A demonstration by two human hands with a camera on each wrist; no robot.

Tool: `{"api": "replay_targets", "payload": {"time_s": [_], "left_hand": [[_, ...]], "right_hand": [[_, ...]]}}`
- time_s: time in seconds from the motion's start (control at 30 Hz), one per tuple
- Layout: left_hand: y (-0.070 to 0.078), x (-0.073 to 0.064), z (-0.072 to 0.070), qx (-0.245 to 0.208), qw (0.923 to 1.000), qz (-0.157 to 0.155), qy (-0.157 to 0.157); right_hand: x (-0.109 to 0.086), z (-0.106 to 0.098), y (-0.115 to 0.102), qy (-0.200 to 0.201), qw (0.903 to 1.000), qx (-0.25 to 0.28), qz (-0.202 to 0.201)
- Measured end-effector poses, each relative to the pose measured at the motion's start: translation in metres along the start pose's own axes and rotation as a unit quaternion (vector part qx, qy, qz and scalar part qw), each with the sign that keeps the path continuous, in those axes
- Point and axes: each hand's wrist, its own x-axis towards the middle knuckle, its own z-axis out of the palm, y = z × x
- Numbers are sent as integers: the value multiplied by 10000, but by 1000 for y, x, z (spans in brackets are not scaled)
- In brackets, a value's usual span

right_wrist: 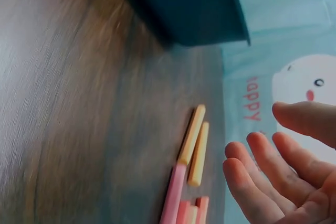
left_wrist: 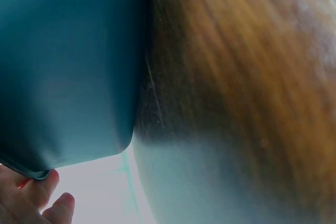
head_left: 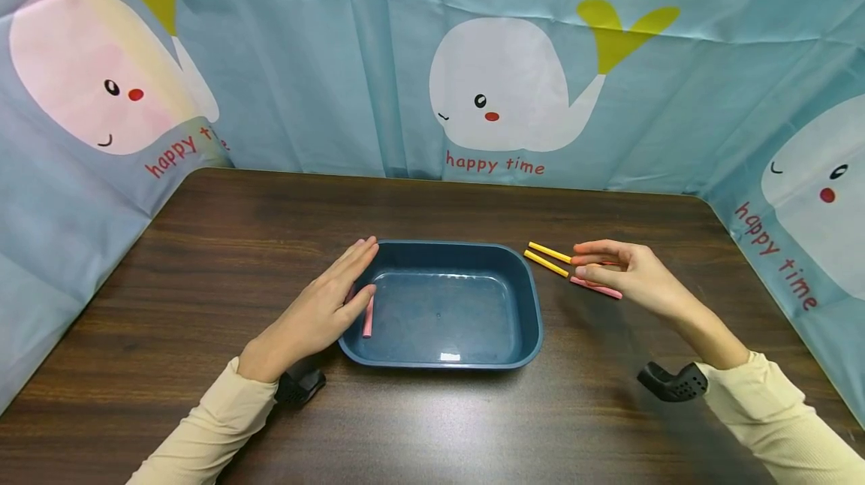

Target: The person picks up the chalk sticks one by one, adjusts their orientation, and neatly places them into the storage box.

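Observation:
A dark blue rectangular tray (head_left: 439, 366) sits on the table, with one pink chalk-like stick (head_left: 368, 320) lying inside by its left wall. My left hand (head_left: 317, 305) rests over the tray's left rim, fingers straight, partly covering the stick. To the right of the tray, my right hand (head_left: 625, 271) hovers above several sticks, its fingers loosely bent and holding nothing. Two yellow sticks (head_left: 546, 263) and a pink stick (head_left: 595, 288) show beside and under it. The right wrist view reveals more short stick ends (right_wrist: 202, 208) at its bottom edge.
The brown wood-grain table (head_left: 439, 432) ends at the back against a light blue curtain (head_left: 297, 79) printed with whales, which also runs along both sides. A black wrist mount (head_left: 672, 382) hangs under the right wrist and another (head_left: 299, 386) under the left.

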Motion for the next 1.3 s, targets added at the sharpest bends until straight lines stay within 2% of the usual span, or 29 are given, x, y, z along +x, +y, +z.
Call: {"api": "replay_targets", "payload": {"time_s": [0.27, 0.53, 0.87, 1.03, 1.3], "left_hand": [[-1, 0, 0, -15, 10000, -12, -51], [-2, 1, 1, -24, 10000, 55, 16], [-2, 0, 1, -13, 10000, 45, -9], [-2, 0, 0, -8, 10000, 44, 8], [-2, 0, 1, -29, 10000, 43, 6]], "right_hand": [[4, -2, 16, 86, 9975, -661, -236], [10, 0, 26, 228, 9850, -1689, -250], [15, 0, 31, 177, 9785, -2049, -132], [16, 2, 34, 183, 9726, -2288, -366], [19, 7, 38, 243, 9567, -2804, -740]]}}
